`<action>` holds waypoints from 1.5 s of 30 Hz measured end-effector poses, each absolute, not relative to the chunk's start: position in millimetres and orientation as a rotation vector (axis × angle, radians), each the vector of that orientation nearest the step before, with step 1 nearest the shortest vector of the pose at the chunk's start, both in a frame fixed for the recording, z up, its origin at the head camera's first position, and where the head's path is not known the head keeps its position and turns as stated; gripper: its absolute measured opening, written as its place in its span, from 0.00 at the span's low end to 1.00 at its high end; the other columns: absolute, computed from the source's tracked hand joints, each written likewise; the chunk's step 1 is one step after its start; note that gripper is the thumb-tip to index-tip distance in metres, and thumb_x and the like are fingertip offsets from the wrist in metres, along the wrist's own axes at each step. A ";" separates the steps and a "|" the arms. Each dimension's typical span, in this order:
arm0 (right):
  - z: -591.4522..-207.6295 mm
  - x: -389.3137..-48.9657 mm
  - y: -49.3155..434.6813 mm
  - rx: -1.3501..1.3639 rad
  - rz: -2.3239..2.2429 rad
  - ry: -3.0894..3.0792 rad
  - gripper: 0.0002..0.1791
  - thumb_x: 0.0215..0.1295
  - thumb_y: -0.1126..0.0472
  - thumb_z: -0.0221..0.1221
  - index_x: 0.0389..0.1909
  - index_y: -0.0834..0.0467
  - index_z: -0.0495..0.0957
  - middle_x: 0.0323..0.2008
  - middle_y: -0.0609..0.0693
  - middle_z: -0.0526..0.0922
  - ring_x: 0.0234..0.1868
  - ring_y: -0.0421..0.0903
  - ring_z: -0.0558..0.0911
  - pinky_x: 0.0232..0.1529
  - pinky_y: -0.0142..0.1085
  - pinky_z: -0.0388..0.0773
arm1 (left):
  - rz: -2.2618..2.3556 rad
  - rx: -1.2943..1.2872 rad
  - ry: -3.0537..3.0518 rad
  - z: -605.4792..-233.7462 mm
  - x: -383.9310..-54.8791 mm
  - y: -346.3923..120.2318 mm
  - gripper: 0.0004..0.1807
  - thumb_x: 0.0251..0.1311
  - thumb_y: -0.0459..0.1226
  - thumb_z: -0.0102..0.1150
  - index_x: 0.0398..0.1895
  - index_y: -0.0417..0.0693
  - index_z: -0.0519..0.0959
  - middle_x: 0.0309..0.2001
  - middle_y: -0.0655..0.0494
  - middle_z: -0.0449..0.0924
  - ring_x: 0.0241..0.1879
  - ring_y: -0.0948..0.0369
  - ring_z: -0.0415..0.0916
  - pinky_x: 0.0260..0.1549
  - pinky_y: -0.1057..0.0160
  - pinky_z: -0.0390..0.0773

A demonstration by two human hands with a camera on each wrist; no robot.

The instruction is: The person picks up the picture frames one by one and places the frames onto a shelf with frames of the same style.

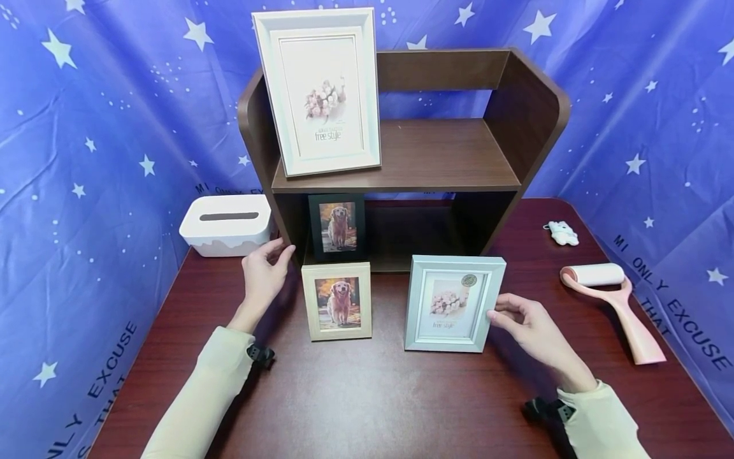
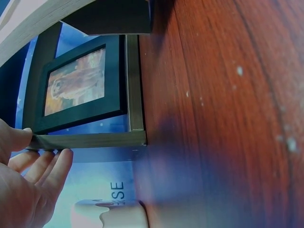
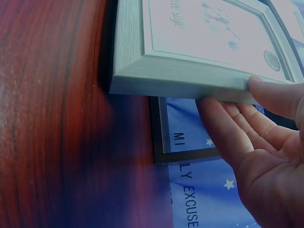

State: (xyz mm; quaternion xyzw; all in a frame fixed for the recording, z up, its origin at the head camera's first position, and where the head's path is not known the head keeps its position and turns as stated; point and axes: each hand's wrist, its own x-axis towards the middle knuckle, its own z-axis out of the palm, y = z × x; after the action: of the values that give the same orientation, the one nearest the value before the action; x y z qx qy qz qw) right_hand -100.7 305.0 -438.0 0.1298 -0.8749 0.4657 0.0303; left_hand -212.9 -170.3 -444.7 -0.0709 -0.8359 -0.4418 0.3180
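My left hand is at the lower left side panel of a dark brown two-tier shelf. In the left wrist view, thumb and fingers lie on opposite faces of that panel, pinching it. With my right hand I grip the right edge of a pale blue-green picture frame, which stands upright before the shelf, thumb in front and fingers behind. A cream picture frame with a dog photo stands to its left. Behind that, a black picture frame stands in the lower compartment.
A large white picture frame stands on the shelf's upper tier at left. To the left is a white tissue box. On the right lie a pink-handled lint roller and a small white figurine. Blue star-patterned curtains enclose the table.
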 end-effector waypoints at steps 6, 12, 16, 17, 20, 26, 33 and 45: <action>-438.0 -98.9 304.5 0.394 1.382 -2.702 0.09 0.62 0.68 0.62 0.43 0.65 0.78 0.35 0.54 0.83 0.33 0.40 0.83 0.33 0.27 0.77 | -1.131 -0.184 -2.217 -445.8 -212.4 -170.3 0.13 0.56 0.35 0.67 0.42 0.35 0.84 0.35 0.45 0.85 0.33 0.54 0.83 0.31 0.54 0.79; -433.0 -97.8 303.4 0.407 1.382 -2.699 0.09 0.63 0.67 0.62 0.42 0.65 0.78 0.36 0.53 0.84 0.33 0.42 0.83 0.33 0.27 0.77 | -1.143 -0.190 -2.217 -445.8 -213.0 -170.9 0.12 0.57 0.35 0.67 0.42 0.36 0.84 0.35 0.45 0.85 0.33 0.55 0.83 0.31 0.55 0.79; -427.1 -96.1 302.4 0.397 1.375 -2.708 0.09 0.63 0.66 0.62 0.43 0.64 0.79 0.36 0.53 0.84 0.32 0.46 0.84 0.32 0.28 0.77 | -1.148 -0.185 -2.222 -445.9 -213.7 -171.2 0.12 0.56 0.35 0.67 0.42 0.36 0.84 0.35 0.46 0.85 0.33 0.56 0.83 0.31 0.56 0.79; -425.6 -95.6 302.2 0.395 1.371 -2.711 0.09 0.63 0.66 0.62 0.43 0.64 0.79 0.36 0.53 0.84 0.32 0.46 0.84 0.32 0.28 0.77 | -1.150 -0.185 -2.221 -445.9 -213.7 -171.1 0.12 0.56 0.35 0.67 0.42 0.36 0.84 0.35 0.46 0.85 0.33 0.56 0.83 0.31 0.56 0.79; -421.2 -93.8 301.6 0.390 1.372 -2.712 0.09 0.63 0.66 0.62 0.43 0.64 0.79 0.37 0.53 0.84 0.33 0.46 0.84 0.30 0.30 0.78 | -1.152 -0.189 -2.216 -445.8 -213.8 -170.9 0.12 0.56 0.35 0.67 0.41 0.36 0.84 0.35 0.46 0.85 0.33 0.56 0.83 0.31 0.55 0.79; -409.5 -92.1 299.0 0.389 1.348 -2.708 0.11 0.62 0.67 0.63 0.45 0.64 0.79 0.38 0.53 0.84 0.34 0.42 0.84 0.31 0.29 0.78 | -1.150 -0.190 -2.213 -445.8 -213.6 -170.9 0.12 0.56 0.35 0.67 0.41 0.37 0.84 0.34 0.46 0.85 0.33 0.55 0.83 0.32 0.55 0.78; -387.7 -92.2 296.1 0.373 1.349 -2.699 0.12 0.63 0.67 0.62 0.47 0.66 0.78 0.39 0.56 0.84 0.34 0.41 0.84 0.32 0.28 0.78 | -1.145 -0.191 -2.216 -444.4 -213.2 -171.5 0.12 0.57 0.35 0.67 0.41 0.37 0.84 0.34 0.46 0.85 0.32 0.55 0.83 0.30 0.57 0.78; -336.5 -97.1 292.9 0.363 1.423 -2.640 0.14 0.64 0.68 0.60 0.48 0.72 0.76 0.39 0.56 0.84 0.33 0.43 0.85 0.35 0.28 0.78 | -1.152 -0.157 -2.233 -447.3 -214.5 -171.4 0.13 0.56 0.36 0.67 0.42 0.36 0.84 0.35 0.47 0.85 0.33 0.56 0.83 0.31 0.60 0.77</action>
State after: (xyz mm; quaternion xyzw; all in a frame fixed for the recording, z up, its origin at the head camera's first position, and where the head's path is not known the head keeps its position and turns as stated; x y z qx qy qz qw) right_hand -97.1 292.9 -336.5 0.1198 -0.8723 0.4703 0.0603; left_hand -214.5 -171.4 -447.3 -0.0595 -0.8441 -0.4357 0.3069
